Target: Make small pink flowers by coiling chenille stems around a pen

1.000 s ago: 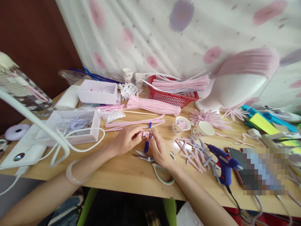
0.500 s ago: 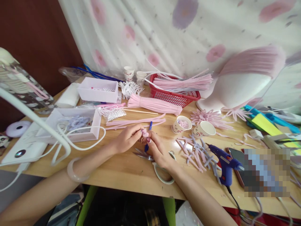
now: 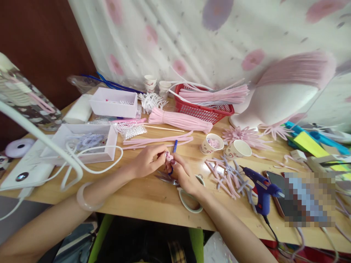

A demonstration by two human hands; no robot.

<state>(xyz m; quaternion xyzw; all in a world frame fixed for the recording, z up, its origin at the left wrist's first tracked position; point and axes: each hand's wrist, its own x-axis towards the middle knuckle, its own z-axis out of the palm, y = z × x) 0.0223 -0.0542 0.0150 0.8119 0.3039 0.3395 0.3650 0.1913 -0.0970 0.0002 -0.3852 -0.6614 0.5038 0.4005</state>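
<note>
Coming in from the lower left, the left forearm lies slanted across the front edge of the table (image 3: 137, 199), with a pale bangle (image 3: 83, 197) on the wrist. The left hand (image 3: 146, 162) rests knuckles-up with thumb and forefinger pinched shut on a small pink piece (image 3: 169, 157). That little piece sits about midway along the front edge, a bit in from it, right where both sets of fingertips meet. A thin blue stick (image 3: 174, 145) pokes out past the fingers toward the back of the table and shows again below them. The pink piece looks wrapped around it, but it's too small to be sure. The right hand (image 3: 184, 174) comes in from the lower right with the wrist bent, fingers curled and closed on the same pink piece from the other side, painted nails up. Scissors (image 3: 164, 178) lie flat under the right wrist, white loop handle toward the front edge, blades poking out left beneath the hands. Further right, two paper cups (image 3: 205, 149) stand side by side with red print way too tiny to read. A blue glue gun (image 3: 261, 190) sits near the front edge beside a heap of cut pink and grey strips (image 3: 227, 177).
</note>
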